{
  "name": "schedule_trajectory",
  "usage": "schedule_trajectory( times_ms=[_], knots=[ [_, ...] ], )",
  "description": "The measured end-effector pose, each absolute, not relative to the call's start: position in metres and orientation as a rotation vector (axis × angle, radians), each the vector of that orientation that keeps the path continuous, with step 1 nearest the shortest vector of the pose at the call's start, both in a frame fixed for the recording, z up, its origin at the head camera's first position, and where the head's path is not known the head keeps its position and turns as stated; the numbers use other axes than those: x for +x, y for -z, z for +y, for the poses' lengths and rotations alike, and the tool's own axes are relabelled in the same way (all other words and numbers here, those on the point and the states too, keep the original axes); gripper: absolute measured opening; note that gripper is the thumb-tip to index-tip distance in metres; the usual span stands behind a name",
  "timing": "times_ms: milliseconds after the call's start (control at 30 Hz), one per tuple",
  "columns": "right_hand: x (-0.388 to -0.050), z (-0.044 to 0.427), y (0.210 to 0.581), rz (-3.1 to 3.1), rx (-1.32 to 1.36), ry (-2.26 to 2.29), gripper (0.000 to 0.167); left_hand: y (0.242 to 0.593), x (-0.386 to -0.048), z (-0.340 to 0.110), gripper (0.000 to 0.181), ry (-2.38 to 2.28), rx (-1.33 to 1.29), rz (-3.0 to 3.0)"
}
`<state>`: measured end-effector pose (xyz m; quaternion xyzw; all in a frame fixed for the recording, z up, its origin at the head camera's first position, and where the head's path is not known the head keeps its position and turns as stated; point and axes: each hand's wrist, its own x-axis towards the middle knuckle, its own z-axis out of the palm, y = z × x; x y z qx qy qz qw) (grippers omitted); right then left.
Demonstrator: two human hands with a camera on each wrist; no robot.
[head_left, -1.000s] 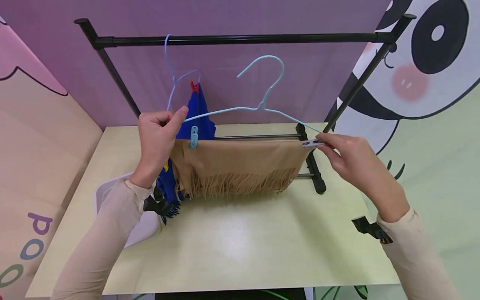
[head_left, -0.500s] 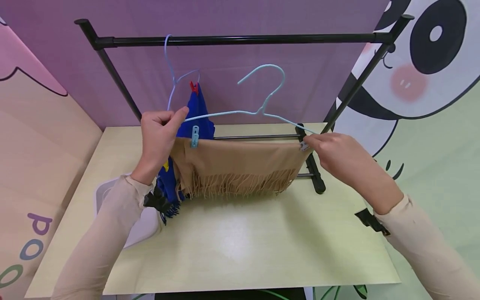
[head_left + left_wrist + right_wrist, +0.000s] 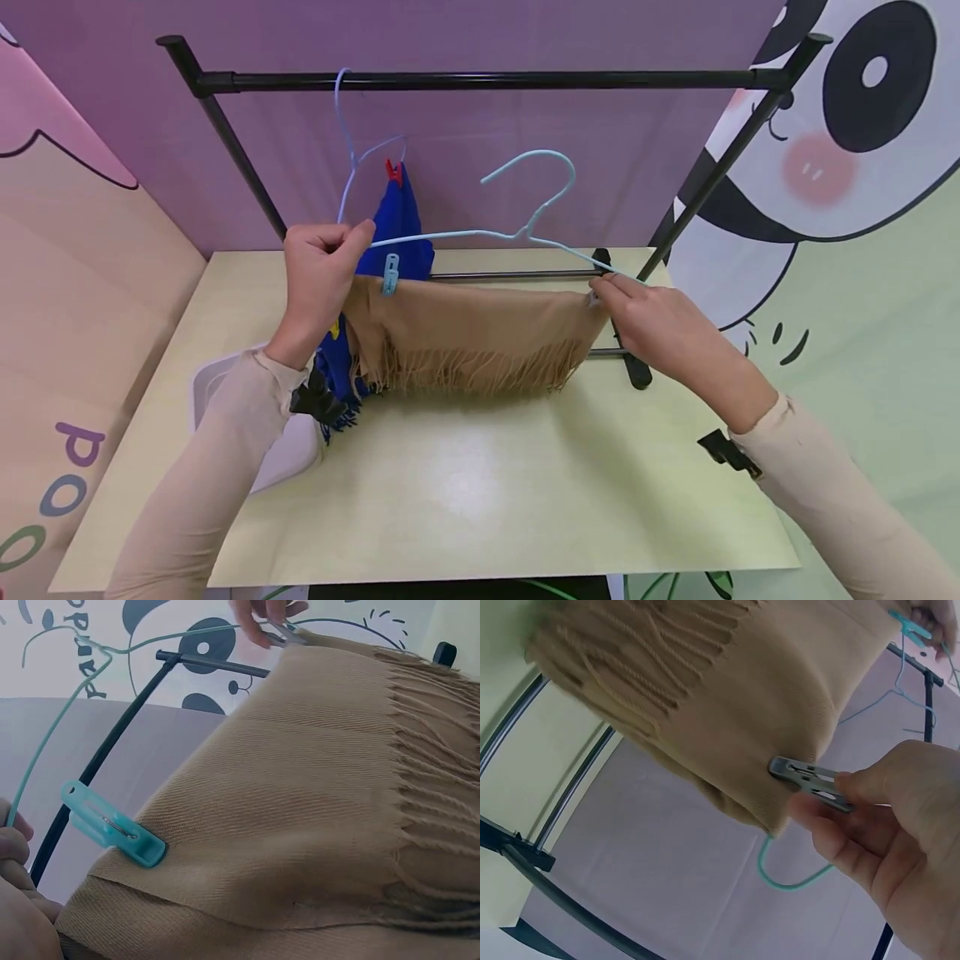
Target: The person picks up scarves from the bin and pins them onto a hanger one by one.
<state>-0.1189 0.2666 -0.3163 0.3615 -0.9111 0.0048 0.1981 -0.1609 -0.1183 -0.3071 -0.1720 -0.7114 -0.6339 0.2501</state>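
Note:
My left hand [image 3: 318, 279] grips the left end of a pale blue clothes hanger [image 3: 465, 235]. A tan fringed scarf [image 3: 480, 321] hangs folded over the hanger's lower bar. Near my left hand, a teal clothespin [image 3: 114, 826] is clipped on the scarf's upper edge. My right hand [image 3: 656, 325] pinches a grey clothespin [image 3: 810, 780] between thumb and fingers at the scarf's upper right corner. The grey clothespin's tip lies on the cloth in the right wrist view. In the head view my right fingers mostly cover it.
A black clothes rack [image 3: 480, 81] stands behind. From its rail hangs a lilac hanger [image 3: 349, 158] with a blue cloth [image 3: 397, 217] held by a red clothespin [image 3: 393, 172]. A whitish plastic basin [image 3: 288, 462] sits at left on the pale table [image 3: 480, 500].
My right hand has moved left along the scarf's upper edge with the grey clothespin. The hanger's hook has tipped lower. My left hand has barely moved.

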Motion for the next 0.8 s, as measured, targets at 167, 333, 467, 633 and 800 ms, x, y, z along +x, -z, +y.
schedule_trajectory(
  times_ms=[167,333,467,633,800],
  knots=[
    [-0.119,0.273,0.32,-2.453,0.988,-0.133,0.039,0.294,-0.146,-0.112,0.049,1.706,-0.445,-1.938],
    [-0.117,0.279,0.322,-2.367,0.901,-0.251,0.046,0.291,-0.143,-0.111,0.049,1.708,-0.433,-1.944],
    [-0.117,0.28,0.324,-2.251,0.877,-0.308,0.034,0.294,-0.146,-0.113,0.05,1.717,-0.426,-1.924],
    [-0.119,0.272,0.33,-2.162,0.805,-0.392,0.019,0.31,-0.159,-0.116,0.053,1.716,-0.433,-1.92],
    [-0.119,0.257,0.328,-2.053,0.715,-0.501,0.019,0.317,-0.163,-0.111,0.054,1.702,-0.488,-1.947]
  ],
)
